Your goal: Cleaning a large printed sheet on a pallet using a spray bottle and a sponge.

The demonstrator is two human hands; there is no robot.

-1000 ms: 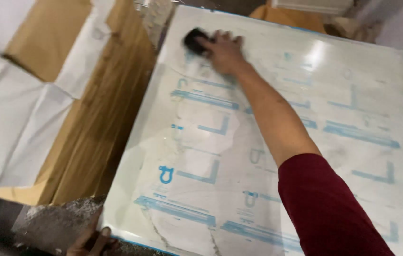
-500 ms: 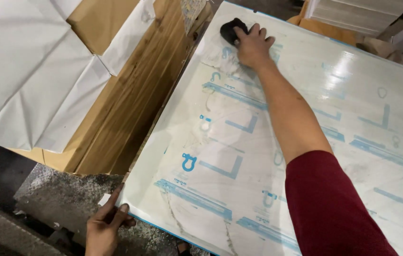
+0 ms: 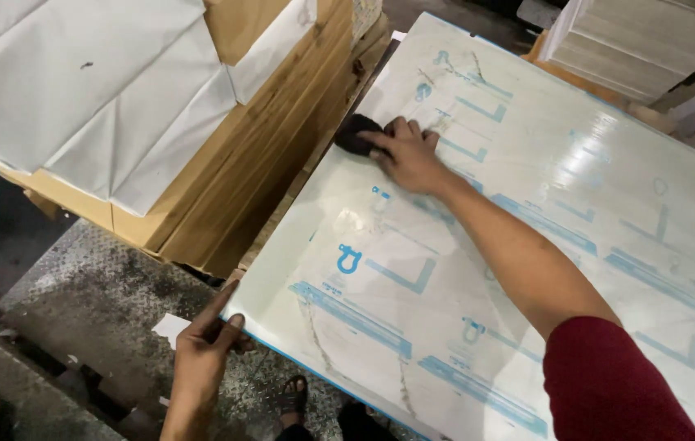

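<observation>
The right hand (image 3: 409,155) presses flat on a small dark pad (image 3: 356,133), fingers bent over it, on the big shiny panel (image 3: 527,212) with blue marks. The pad sits under the fingertips, near the panel's edge. The left hand (image 3: 204,347) grips the panel's near corner, thumb on top. Beside it stands a stack of brown boards (image 3: 233,163).

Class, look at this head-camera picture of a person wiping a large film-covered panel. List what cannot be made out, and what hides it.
- Dark pad: the right hand covers part; material unclear.
- Panel: right and lower ends cut off by the frame.
- Left hand on the panel corner: fingertips hidden beneath the edge.
- Stacked boards: cut off by the top edge.
</observation>
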